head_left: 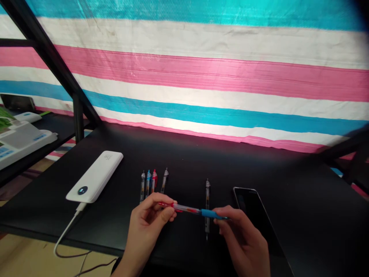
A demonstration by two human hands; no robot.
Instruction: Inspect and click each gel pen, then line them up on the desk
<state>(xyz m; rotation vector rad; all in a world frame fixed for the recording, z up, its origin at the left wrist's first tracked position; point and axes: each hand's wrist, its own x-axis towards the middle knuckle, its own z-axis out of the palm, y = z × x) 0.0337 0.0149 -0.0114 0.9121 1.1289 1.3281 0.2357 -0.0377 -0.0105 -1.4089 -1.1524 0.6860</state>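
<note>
Between my two hands a pen (186,208) is held level above the table, with a red end, a clear barrel and a blue grip. My left hand (152,219) pinches its red end between thumb and fingers. The blue grip end is in the fingers of my right hand (240,231). Behind my left hand lie a black pen (142,184), a blue pen (148,182), a red pen (154,181) and another black pen (165,180), their lower parts partly hidden. One more black pen (207,192) lies alone beneath the held pen, near my right hand.
A white power bank (96,175) with a plugged-in cable (67,225) lies on the black table (184,154) at left. A dark phone (253,211) lies right, partly behind my right hand. Black frame bars (54,57) and a striped sheet (201,73) stand behind.
</note>
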